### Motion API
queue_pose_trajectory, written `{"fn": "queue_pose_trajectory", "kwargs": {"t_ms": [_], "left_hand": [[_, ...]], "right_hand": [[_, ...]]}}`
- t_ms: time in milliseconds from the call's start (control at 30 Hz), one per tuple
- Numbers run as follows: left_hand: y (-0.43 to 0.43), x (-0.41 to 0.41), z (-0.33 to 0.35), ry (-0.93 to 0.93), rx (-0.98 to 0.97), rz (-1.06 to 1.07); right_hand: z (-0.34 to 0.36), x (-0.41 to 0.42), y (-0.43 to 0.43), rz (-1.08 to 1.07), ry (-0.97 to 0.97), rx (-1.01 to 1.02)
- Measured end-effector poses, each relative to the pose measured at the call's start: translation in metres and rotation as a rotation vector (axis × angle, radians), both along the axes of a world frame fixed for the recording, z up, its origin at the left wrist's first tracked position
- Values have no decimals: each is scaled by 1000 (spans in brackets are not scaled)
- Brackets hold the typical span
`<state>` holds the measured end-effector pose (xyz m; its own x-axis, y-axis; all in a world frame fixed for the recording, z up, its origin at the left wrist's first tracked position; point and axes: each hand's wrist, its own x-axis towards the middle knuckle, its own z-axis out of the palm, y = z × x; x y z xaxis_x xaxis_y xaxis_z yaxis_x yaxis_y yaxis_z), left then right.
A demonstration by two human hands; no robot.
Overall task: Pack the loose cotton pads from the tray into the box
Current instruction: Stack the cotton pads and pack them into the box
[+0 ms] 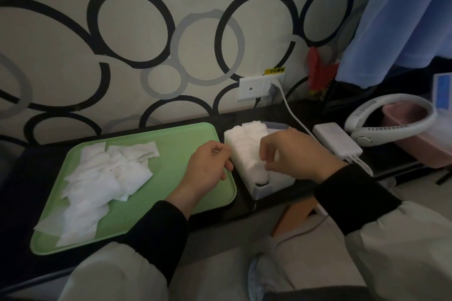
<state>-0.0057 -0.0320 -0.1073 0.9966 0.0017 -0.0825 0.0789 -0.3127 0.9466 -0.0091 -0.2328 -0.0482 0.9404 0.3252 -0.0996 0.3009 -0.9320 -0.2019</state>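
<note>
A green tray (171, 151) lies on the dark counter with several loose white cotton pads (102, 178) piled on its left half. To its right stands a white box (276, 184) filled with a row of upright cotton pads (244, 144). My left hand (208, 168) hovers over the tray's right edge, fingers curled, touching the left side of the box's pads. My right hand (293, 151) is over the box, its thumb and fingers pinching the pads near the front end.
A white charger block (337, 142) with cables lies right of the box, plugged into a wall socket (274, 85). Further right are a white neck fan (391, 124) and a pink container (420, 146). A blue cloth (403, 19) hangs at top right.
</note>
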Motion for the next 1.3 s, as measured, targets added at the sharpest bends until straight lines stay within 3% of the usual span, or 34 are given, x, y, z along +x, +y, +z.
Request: {"fn": "queue_pose_trajectory", "kwargs": {"t_ms": [167,367,567,700,833,1100,1300], "left_hand": [[9,-9,1,4,57,-45],[29,-20,11,8,101,-55],[81,-31,17,-40,210,-24],[127,-38,15,-92,453,26],[172,-43,15,-79,546,152],[237,-56,13,19,625,230],[256,-69,14,324,677,148]], "right_hand": [[-10,0,6,3,139,-20],[-4,3,15,37,86,-119],[10,5,65,51,-118,105],[0,3,121,124,-55,255],[-21,6,165,173,23,313],[-52,19,222,141,94,396],[-58,28,240,45,194,369]]}}
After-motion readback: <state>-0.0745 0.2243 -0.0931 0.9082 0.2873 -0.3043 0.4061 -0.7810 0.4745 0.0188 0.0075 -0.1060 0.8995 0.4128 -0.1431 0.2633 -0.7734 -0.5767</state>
